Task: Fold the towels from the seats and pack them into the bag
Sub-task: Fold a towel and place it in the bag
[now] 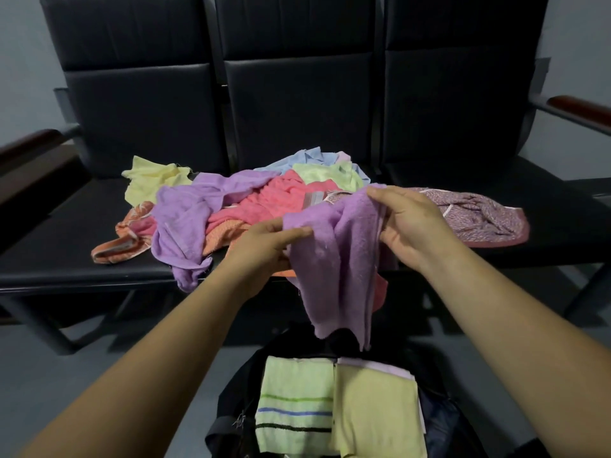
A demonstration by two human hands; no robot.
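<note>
From the head camera we see our left hand [264,242] pinching one top corner of a purple towel [340,259] and our right hand [410,223] gripping its other edge. The towel hangs between them, above the open bag [231,408]. Inside the bag a folded striped green towel [297,401] and a yellow towel [377,408] lie side by side, perhaps with a third beneath. A heap of towels [251,206] covers the seat [66,246] behind.

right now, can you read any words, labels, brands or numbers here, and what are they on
No readable text anywhere in this view.
The pale woven band on the pink towel: too blurred to tell whether it bears any letters.
Held purple towel, striped towel in the bag: no lettering shows.
</note>
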